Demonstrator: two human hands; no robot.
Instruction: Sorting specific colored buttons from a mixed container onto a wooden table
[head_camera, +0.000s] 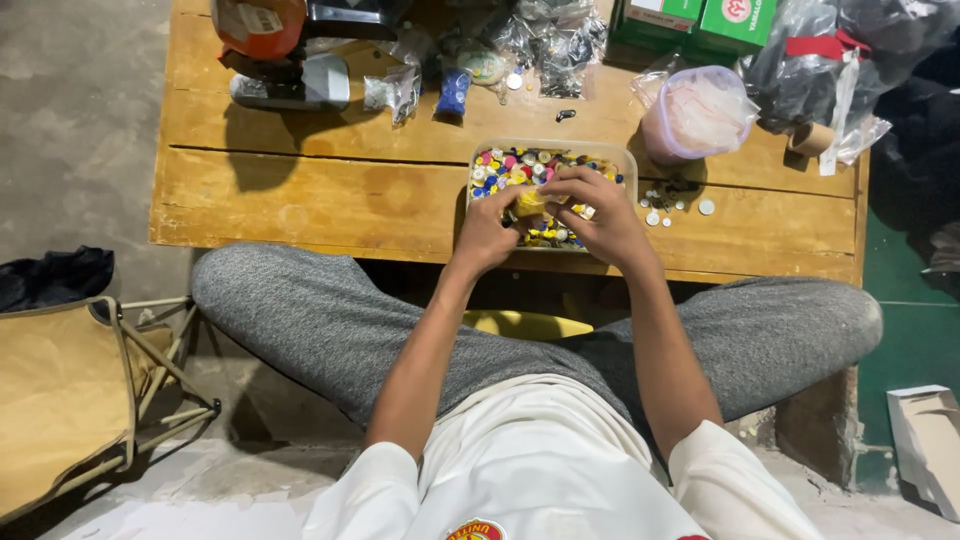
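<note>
Two hands meet over a clear plastic tray (622, 160) of small coloured caps that sits near the front edge of the wooden table (300, 190). The left hand (487, 232) holds a small yellow piece (529, 201) just above the tray, its grip pinched on the piece from below and the side. The right hand (597, 208) curls over from the other side, fingertips pressed together against the same piece; whether it holds a second part I cannot tell, since the fingers hide it.

Judging from this, the step in hand looks like fitting or working the yellow piece between both hands, partway through. The next move likely calls for a steady left pinch while the right fingertips press or turn, kept over the tray so nothing drops off the table.

The yellow piece is too small and too covered to give a sure long axis; what shows seems squat, tilted slightly toward the person. The tray's long axis runs left to right, parallel with the table edge.

A few loose white discs (680, 205) lie just right of the tray, near a pink-lidded tub (695, 115) in a bag.
</note>
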